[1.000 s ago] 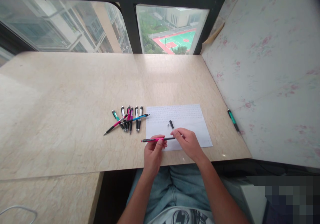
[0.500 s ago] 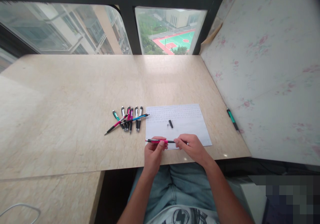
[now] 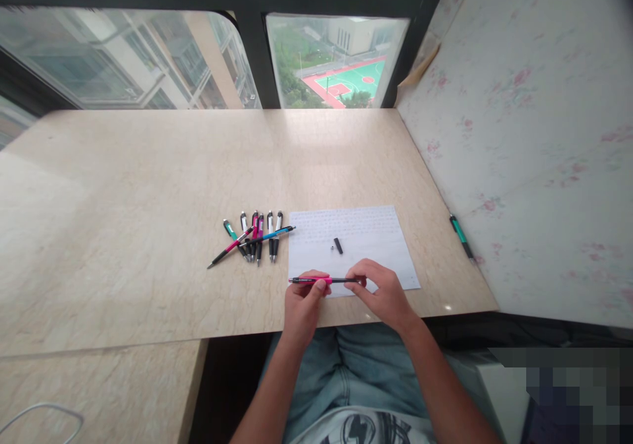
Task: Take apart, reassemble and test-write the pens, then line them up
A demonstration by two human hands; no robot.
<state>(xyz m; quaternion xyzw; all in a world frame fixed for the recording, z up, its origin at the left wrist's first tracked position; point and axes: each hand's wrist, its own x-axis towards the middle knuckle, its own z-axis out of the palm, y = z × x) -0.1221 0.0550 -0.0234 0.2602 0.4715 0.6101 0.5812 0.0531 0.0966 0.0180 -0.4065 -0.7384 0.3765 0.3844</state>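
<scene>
A pink and black pen lies level across my left hand, which is closed around its barrel with the thumb on top. The thin dark front part of the pen points right, bare of a thick grip. At that end, the thumb and fingertips of my right hand close around the tip. Beneath both hands is a sheet of paper with lines of writing on its upper part. A short black rubber grip rests on the sheet, beside a tiny silvery piece too small to name.
Left of the paper lie several pens in green, white, pink and purple; a blue pen and a pink pen cross over them. Another green pen lies along the papered wall. A white cable rests at lower left.
My right hand's fingers have shifted and curled more openly at the pen's front end, so more of its dark tip shows. My left hand keeps its hold, nearly still.
</scene>
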